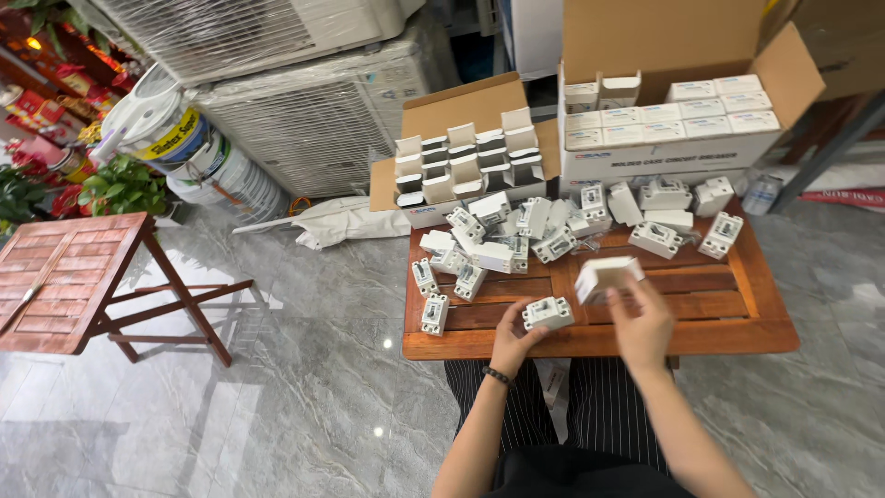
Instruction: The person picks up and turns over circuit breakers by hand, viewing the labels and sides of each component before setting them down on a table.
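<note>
Head view: left hand (513, 341) fingers grip breaker (548, 314); right hand (641, 325) fingers grip box (606, 277).

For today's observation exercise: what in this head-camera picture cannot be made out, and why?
- Inside of the small white box in the right hand: its opening is turned away.
- Underside of the white breaker in the left hand: fingers cover it.
- Contents of the closed white cartons in the large cardboard box.
- Breaker switch positions in the table pile: too small.
- Person's lap: cut off by the bottom edge.
</note>
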